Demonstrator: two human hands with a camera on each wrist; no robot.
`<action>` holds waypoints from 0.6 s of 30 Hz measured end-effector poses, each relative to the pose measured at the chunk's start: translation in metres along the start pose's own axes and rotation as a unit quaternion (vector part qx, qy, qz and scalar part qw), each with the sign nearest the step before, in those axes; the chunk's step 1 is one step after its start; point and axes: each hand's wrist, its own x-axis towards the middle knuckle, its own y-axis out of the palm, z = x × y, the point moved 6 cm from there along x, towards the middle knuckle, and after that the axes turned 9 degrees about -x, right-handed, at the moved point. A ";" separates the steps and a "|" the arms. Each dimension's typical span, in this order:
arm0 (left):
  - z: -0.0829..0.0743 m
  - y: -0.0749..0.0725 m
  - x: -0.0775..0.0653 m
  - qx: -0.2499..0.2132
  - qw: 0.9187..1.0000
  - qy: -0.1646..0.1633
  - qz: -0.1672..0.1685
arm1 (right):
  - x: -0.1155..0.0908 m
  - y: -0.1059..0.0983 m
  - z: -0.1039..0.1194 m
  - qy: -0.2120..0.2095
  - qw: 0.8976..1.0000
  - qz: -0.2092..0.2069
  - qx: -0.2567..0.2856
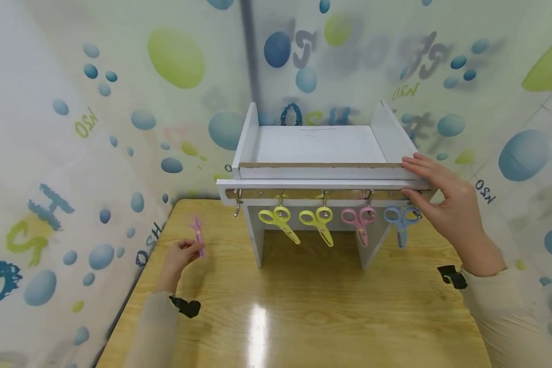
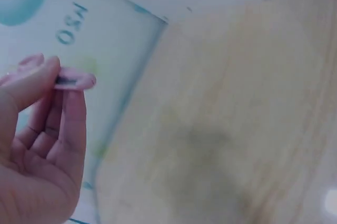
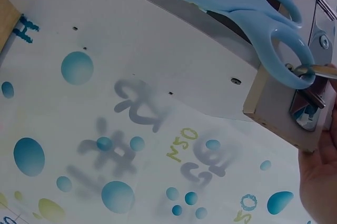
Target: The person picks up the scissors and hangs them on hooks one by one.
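My left hand point(image 1: 180, 258) pinches a pair of pink-purple scissors point(image 1: 199, 236) between thumb and fingers, left of a white shelf unit point(image 1: 315, 171). The left wrist view shows the scissors point(image 2: 78, 79) end-on at the fingertips. With my right hand point(image 1: 455, 202) I grip the right front end of the shelf, fingers over the top and thumb on the front hook rail point(image 1: 303, 194). Hanging from the rail are yellow scissors point(image 1: 282, 223), another yellow pair point(image 1: 319, 225), pink scissors point(image 1: 360, 225) and blue scissors point(image 1: 401, 225). Beside my right hand, the blue scissors' handle point(image 3: 268, 56) loops over a hook.
At the rail's left end a metal hook point(image 1: 237, 203) carries nothing. The unit stands on a wooden table point(image 1: 303, 317) on two side panels. Patterned curtain-like walls point(image 1: 165, 128) close in behind and at both sides.
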 end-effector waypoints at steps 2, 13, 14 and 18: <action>-0.017 0.005 -0.008 -0.037 0.999 0.030 0.025 | 0.001 0.000 0.001 -0.001 1.000 0.000 0.001; -0.102 0.053 -0.074 -0.091 0.945 0.224 0.221 | 0.003 -0.001 0.000 0.002 1.000 0.002 -0.005; -0.105 0.057 -0.078 -0.084 0.941 0.230 0.232 | 0.002 0.000 0.000 0.002 1.000 0.003 -0.007; -0.113 0.075 -0.089 -0.054 0.926 0.248 0.278 | 0.002 -0.001 0.002 -0.001 1.000 0.002 -0.008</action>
